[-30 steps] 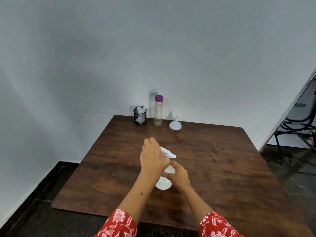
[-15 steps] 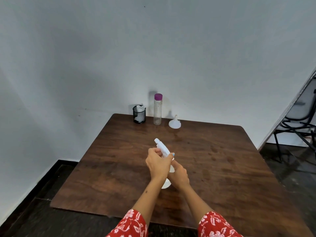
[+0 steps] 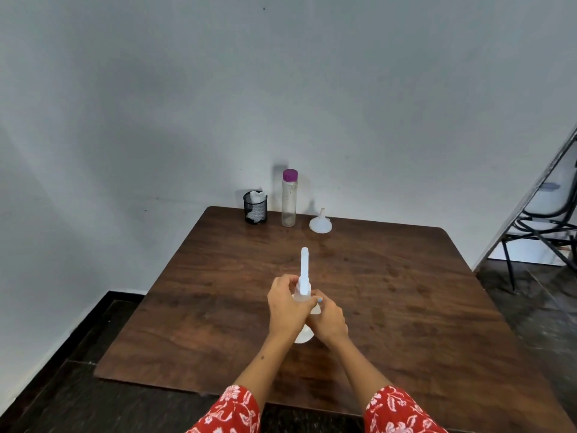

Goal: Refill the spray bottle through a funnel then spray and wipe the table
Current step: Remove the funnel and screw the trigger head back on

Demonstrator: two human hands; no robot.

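At frame centre, my left hand (image 3: 288,303) grips the spray head (image 3: 304,275) while my right hand (image 3: 329,318) holds the spray bottle (image 3: 303,335) upright on the table (image 3: 406,292). Funnel (image 3: 320,222) and refill bottle (image 3: 289,198) stand above, right hand nearer.

We take this for a plain room in a home or small office. We see a bare, pale grey painted wall (image 3: 312,89), a dark brown square wooden table (image 3: 390,292) pushed into the corner, a dark stone floor (image 3: 46,385) with black skirting, and, through an opening on the right, a black metal-framed chair with a pale seat (image 3: 549,210).
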